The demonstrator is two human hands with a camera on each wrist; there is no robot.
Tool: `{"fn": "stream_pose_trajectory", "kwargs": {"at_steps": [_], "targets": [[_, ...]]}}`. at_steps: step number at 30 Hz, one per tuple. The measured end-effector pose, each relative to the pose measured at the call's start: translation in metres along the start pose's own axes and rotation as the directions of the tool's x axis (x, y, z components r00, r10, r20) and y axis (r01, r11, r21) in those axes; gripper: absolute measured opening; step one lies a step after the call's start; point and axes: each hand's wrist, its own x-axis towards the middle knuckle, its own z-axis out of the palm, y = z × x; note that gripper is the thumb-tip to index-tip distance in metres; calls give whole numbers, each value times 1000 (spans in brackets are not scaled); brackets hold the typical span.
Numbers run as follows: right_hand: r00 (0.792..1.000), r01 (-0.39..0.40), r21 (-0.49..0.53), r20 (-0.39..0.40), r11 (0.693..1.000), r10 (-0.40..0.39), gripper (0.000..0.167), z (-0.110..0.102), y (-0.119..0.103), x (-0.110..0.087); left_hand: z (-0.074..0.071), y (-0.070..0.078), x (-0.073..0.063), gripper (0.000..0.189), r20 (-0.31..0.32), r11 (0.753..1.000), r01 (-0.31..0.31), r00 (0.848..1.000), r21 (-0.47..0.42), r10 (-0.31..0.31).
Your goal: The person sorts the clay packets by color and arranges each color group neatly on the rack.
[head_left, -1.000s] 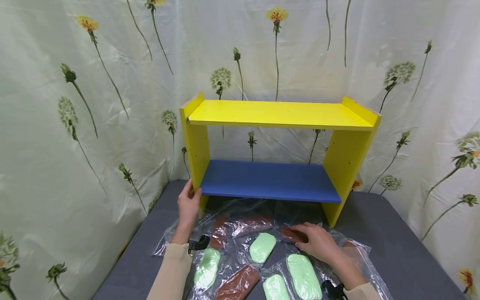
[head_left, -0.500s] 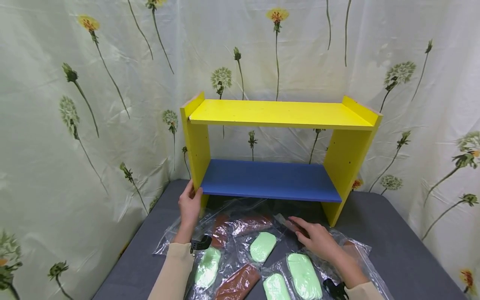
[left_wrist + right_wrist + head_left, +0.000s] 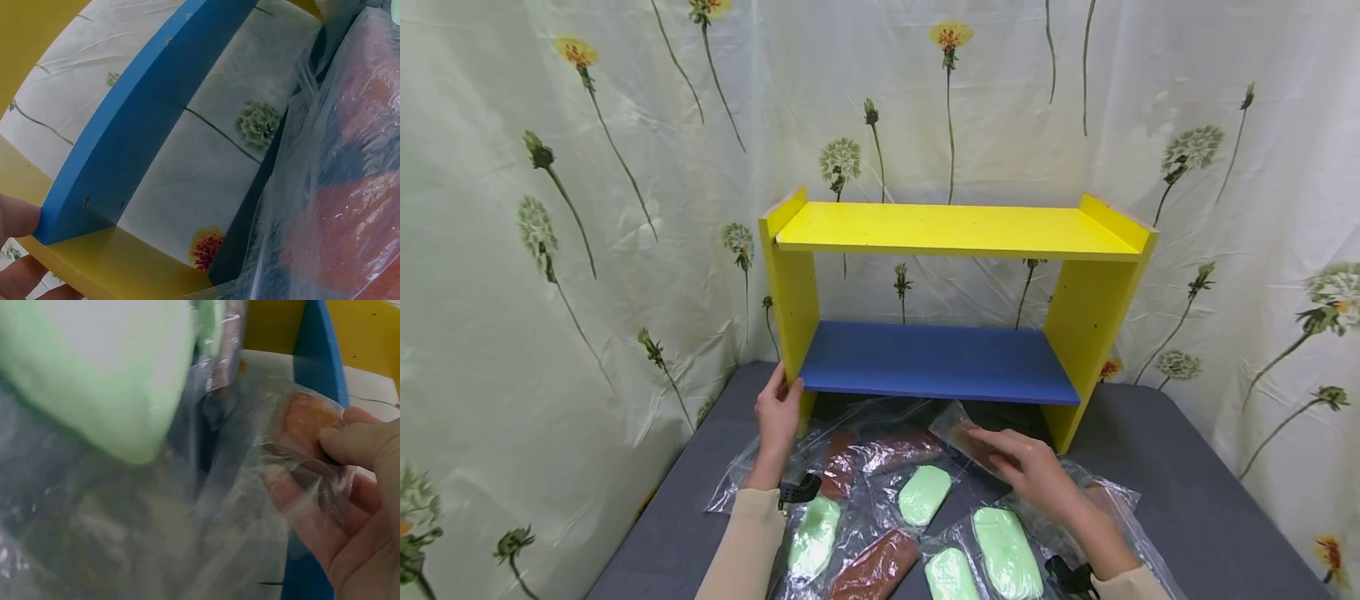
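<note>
A small yellow shelf unit with a blue shelf stands at the back of the dark tabletop. My left hand grips its left side panel near the blue shelf's corner. In the left wrist view the thumb lies at the blue board's end and the fingers go round the yellow panel's edge. My right hand pinches a clear plastic bag with a brown piece inside, just in front of the unit. The right wrist view shows the brown piece through the film, under the thumb.
More clear bags lie spread before the unit. Several hold pale green pieces, such as a long green piece; others hold brown pieces, such as a brown block. A flower-print curtain hangs behind and beside the table.
My right hand has turned the bagged brown piece so its clear end now points up and left towards the unit. The left hand has stayed on the side panel.
</note>
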Motion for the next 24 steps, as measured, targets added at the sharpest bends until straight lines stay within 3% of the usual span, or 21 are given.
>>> {"fn": "stream_pose_trajectory", "kwargs": {"at_steps": [6,16,24], "targets": [[991,87,-21,-104,996,-89,49,-11,-12,4,0,-1,0,51,1,1000,-6,1000,2,6],[974,106,-75,-195,992,-119,46,-32,-37,11,-2,0,-1,50,23,1000,2,1000,-13,-2],[923,225,-118,-291,967,-250,55,-46,-47,19,-5,-2,-1,50,32,1000,5,999,-19,-4]]}}
